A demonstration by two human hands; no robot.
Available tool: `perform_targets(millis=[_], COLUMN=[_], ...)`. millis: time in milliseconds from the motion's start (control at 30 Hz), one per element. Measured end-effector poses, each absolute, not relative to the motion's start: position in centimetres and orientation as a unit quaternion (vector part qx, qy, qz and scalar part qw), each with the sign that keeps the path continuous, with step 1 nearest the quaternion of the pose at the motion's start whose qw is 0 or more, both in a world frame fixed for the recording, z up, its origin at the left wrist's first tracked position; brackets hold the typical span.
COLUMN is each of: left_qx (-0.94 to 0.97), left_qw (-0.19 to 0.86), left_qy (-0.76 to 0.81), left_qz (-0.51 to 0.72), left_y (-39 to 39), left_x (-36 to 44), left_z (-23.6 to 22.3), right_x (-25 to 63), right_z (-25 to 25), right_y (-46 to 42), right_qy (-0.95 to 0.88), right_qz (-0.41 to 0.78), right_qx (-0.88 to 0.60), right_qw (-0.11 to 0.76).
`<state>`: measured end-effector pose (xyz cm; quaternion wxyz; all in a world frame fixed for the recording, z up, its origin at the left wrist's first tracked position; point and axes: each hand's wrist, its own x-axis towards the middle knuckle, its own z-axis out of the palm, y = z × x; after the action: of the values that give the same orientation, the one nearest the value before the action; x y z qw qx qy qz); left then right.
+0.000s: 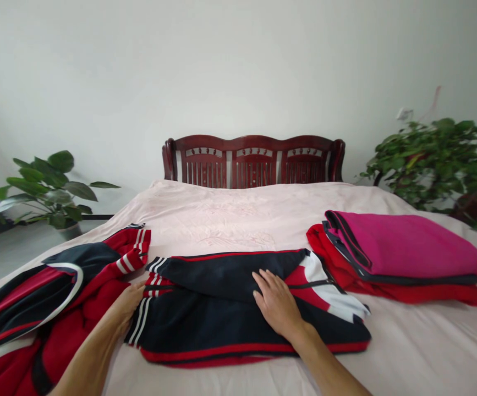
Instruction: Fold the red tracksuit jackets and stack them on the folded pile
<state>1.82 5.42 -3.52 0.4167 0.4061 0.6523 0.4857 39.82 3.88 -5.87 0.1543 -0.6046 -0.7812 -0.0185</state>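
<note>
A navy, red and white track jacket (217, 324) lies folded lengthwise on the bed, its sleeves laid inward over the body. Its white collar end points right and its striped hem left. My right hand (277, 302) rests flat on the middle of the jacket, fingers spread. At the hem, my left hand (131, 302) grips the striped edge, with its fingertips partly hidden by the cloth. Just left of that hand is a loose heap of red and navy clothing (93, 291) with white stripes.
A folded stack topped by a magenta garment (407, 242), with red cloth beneath, sits to the right. Pale pink bedding (230, 220) covers the bed up to a dark wooden headboard (255, 159). Potted plants (52, 187) flank the bed on both sides.
</note>
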Motion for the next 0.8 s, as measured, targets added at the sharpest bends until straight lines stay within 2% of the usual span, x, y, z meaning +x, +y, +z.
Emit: perform_targets(millis=[133,500,667,800], left_qx=[0.480,0.524,0.513,0.517], left_qw=[0.283,0.107,0.027,0.035], left_qy=[0.724,0.807,0.843,0.847], left_qz=[0.407,0.251,0.163,0.122], left_y=[6.2,5.4,4.2,4.3], left_x=[1.7,2.8,4.2,3.3], left_z=[-3.8,-1.9,0.1,0.0], right_x=[39.9,40.9,41.2,41.8], right_z=[-6.0,-5.9,-5.8,-5.5], right_y=[3.9,4.4,4.4,4.4], right_qy=[-0.780,-0.725,-0.704,-0.689], right_qz=[-0.018,-0.022,-0.042,-0.034], right_qx=[-0.604,-0.634,-0.672,-0.702], right_qw=[0.164,0.268,0.226,0.179])
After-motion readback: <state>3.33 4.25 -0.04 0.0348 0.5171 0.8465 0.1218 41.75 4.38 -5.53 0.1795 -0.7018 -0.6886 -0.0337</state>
